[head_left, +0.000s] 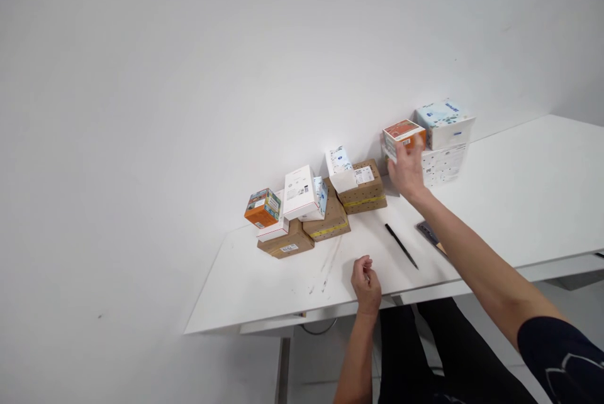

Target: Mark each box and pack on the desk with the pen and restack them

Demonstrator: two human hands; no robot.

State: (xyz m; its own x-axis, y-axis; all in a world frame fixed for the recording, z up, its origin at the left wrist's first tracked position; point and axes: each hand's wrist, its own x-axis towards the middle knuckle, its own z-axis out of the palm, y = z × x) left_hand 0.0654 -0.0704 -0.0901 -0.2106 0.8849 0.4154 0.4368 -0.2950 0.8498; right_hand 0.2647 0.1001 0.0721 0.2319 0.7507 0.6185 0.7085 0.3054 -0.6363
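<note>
Orange boxes (402, 129), two, right fingers (417, 142) touching one, grip unclear, left fingers (362, 264) half-curled, three brown cartons (336, 213)

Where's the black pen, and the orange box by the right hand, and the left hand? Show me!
Black pen (401, 246): head view, on the middle of its barrel.
Orange box (403, 129): head view, on its top face.
Left hand (367, 284): head view, on the middle of the hand.

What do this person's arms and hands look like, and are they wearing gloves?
No gloves: the left hand and right hand are both bare, with no watch showing. The right sleeve is short and dark navy, with pale curvy lines. The left sleeve is out of view.
</note>
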